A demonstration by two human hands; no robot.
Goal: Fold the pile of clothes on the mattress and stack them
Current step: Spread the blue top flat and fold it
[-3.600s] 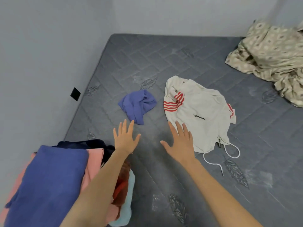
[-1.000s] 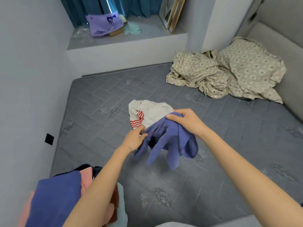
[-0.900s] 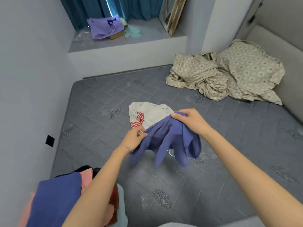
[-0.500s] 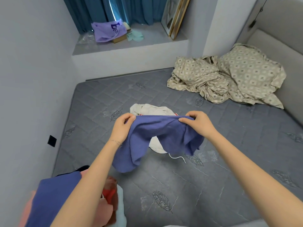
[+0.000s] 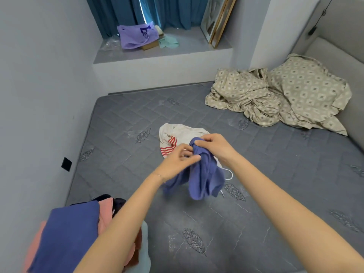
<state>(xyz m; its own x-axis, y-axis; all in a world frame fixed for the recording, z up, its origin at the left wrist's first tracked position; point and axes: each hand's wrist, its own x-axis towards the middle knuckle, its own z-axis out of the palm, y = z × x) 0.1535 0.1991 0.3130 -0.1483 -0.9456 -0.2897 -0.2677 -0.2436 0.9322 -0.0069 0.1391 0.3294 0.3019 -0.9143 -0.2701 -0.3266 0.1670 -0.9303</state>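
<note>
A blue-violet garment [image 5: 202, 177] hangs bunched above the grey mattress [image 5: 275, 174]. My right hand [image 5: 214, 146] pinches its top edge, and my left hand [image 5: 178, 160] grips the cloth right beside it, the two hands almost touching. Behind them a cream garment with red stripes [image 5: 177, 136] lies crumpled on the mattress, its white drawstring partly hidden by the blue one. At the near left a stack of folded clothes [image 5: 67, 237] rests, a dark blue piece on top, pink and dark ones under it.
A rumpled beige patterned sheet and pillow [image 5: 279, 99] fill the far right corner by the headboard. A wall runs along the mattress's left side. Beyond the far edge a ledge [image 5: 157, 54] holds a purple bag, teal curtains and leaning frames.
Half a second ago my hands held the blue garment stretched wide between them. They have come together, so the cloth now hangs bunched in one bundle.
</note>
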